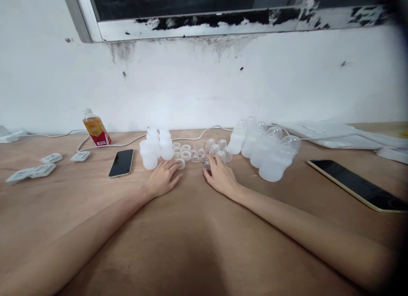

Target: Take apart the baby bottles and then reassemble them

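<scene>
My left hand point(163, 177) rests on the table with its fingers apart, its fingertips beside a translucent ring point(180, 163). My right hand point(220, 176) lies palm down, fingers spread, its fingertips at the small clear nipple-shaped pieces point(195, 157). Several more rings point(185, 155) stand in rows behind my left fingertips. Clear domes point(215, 149) are grouped just behind my right hand. White translucent bottles point(149, 155) stand behind and left of my left hand. Further right are translucent bottles point(270, 168) topped with clear domes. Neither hand visibly holds anything.
A phone point(121, 163) and a drink bottle point(96, 128) are on the left, with several small white packs point(43, 170) farther left. A larger black-screened device point(357, 183) lies at right, before plastic bags point(331, 133). A white cable point(204, 136) runs along the wall.
</scene>
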{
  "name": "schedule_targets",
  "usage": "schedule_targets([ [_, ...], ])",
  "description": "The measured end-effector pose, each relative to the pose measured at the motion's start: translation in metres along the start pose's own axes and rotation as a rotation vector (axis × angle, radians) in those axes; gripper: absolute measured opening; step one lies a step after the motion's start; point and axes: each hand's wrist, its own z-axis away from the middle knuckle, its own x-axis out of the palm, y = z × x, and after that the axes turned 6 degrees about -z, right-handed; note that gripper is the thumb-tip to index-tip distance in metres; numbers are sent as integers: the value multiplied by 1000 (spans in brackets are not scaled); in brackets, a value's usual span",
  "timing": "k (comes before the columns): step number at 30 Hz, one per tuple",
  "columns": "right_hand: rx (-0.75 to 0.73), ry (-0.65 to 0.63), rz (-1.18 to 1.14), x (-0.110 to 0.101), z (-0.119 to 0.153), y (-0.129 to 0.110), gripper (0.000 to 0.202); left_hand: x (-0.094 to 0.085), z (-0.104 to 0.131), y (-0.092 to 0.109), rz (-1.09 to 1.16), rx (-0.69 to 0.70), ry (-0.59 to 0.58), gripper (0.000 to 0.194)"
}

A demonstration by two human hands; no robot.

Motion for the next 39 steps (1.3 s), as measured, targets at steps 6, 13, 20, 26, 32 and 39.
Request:
schedule_targets([
  [6,-63,20,-194,0,-1,5,35,-5,2,3,38,80,40,42],
  [13,-250,-85,-194,-6,3,-2,36,0,3,-1,107,22,-32,42],
  [20,-238,-122,-43,-9,6,-4,27,-4,5,5,605,-113,77,39],
  [26,-244,-49,-188,-9,6,0,31,-7,2,10,619,-243,201,42],
  [32,-173,159,-575,-4,0,5,26,3,2,7,911,-245,121,37],
  [39,-122,204,-770,-3,4,-3,26,4,1,10,1023,-325,74,35],
])
